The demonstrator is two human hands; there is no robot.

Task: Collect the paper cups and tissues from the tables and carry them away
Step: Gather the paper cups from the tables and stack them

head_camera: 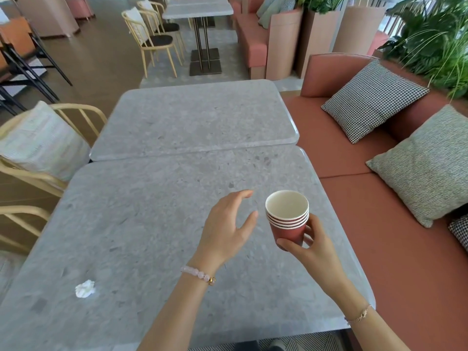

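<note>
From the head camera, the right hand (314, 252) grips a nested stack of red paper cups (287, 216) low on its side, thumb in front and fingers curled behind, and holds it upright just above the right part of the near table (152, 211). The left hand (228, 229) hovers just left of the stack, fingers spread and relaxed, holding nothing and apart from the cups. A crumpled white tissue (85, 288) lies on the same table, well apart at the near left; the far table (195, 117) butts against it beyond. The likely trouble is that low grip: most of the stack stands above the fingers, so a quick turn toward the tissue could tilt it or shake the upper cups loose toward the sofa (379, 224) at the right. The tissue looks light and lies near the table edge, so a careless sweep of the left hand could brush it to the floor rather than pinch it
</note>
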